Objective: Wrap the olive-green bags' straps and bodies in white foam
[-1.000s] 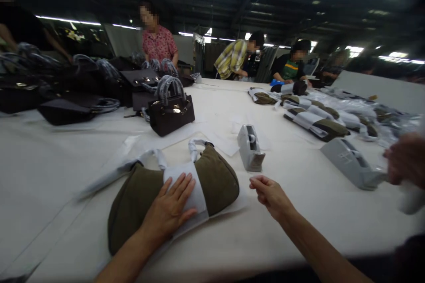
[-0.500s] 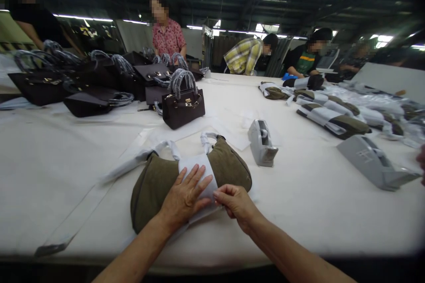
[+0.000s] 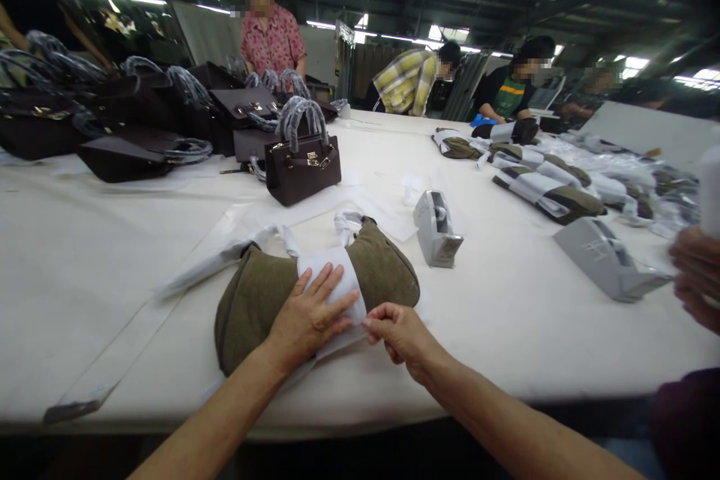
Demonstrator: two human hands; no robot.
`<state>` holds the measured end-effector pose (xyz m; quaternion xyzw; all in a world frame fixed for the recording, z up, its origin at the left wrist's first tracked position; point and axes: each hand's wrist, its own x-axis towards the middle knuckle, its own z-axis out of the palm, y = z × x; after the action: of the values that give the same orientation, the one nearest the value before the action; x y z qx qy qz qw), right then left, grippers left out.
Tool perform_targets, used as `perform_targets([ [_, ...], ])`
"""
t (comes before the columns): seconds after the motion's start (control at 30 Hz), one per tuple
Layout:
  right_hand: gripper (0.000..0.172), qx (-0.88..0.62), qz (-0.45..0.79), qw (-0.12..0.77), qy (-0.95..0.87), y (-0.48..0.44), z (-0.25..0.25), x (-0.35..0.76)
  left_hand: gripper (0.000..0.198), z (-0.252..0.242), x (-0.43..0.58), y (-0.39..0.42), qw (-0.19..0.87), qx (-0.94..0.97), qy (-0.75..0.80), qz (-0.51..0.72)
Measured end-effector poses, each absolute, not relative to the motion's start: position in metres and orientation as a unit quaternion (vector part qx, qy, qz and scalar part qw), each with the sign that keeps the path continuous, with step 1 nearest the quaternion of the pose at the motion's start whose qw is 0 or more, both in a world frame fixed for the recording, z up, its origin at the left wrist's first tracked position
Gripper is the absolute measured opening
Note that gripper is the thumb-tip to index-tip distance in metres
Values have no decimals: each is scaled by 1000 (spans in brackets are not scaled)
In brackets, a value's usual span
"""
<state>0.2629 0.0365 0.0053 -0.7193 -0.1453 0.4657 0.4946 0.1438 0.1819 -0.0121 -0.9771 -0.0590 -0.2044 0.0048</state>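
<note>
An olive-green handbag [image 3: 247, 315] lies flat on the white table, its handle wrapped in white material. A white paper band [image 3: 323, 259] runs across the bag's middle. My left hand [image 3: 312, 311] rests on this band with fingers spread, pressing it against the bag. At the band's right edge, my right hand [image 3: 397, 334] pinches thumb and forefinger together; what is between the tips is too small to make out. Just beyond the bag stands a grey tape dispenser [image 3: 442, 236].
Dark brown handbags [image 3: 304, 169] with plastic-wrapped handles crowd the back left. Wrapped olive bags [image 3: 579, 202] lie at the right behind a second tape dispenser [image 3: 601, 262]. A co-worker's hand [image 3: 700, 277] enters at the right edge. Several people stand around the table.
The view has shifted slightly, so the scene sits a little further left and higher. Both hands keep their places on the band. A co-worker's hand with something white has come further in at right.
</note>
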Motion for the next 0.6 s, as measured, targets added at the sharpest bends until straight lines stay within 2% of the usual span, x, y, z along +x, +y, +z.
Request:
perform_targets([
  [0.2,12,-734,459,482,-139,33,-16,254,38,-12,144,182,7,-978,-56,-198],
  [0.33,10,-785,441,402,-167,26,-31,252,38,-12,145,182,9,-978,-55,-200],
  [0.4,16,-803,426,362,-206,15,-29,251,38,-12,146,182,8,-979,-56,-197],
  [0.47,21,-815,351,347,-303,3,-21,250,38,-12,146,182,7,-979,-57,-195],
  [0.53,22,-805,191,339,-448,-4,-11,250,38,-12,145,182,6,-979,-57,-195],
  [0.6,35,-763,22,304,-570,-2,-7,252,38,-12,145,182,5,-979,-56,-196],
])
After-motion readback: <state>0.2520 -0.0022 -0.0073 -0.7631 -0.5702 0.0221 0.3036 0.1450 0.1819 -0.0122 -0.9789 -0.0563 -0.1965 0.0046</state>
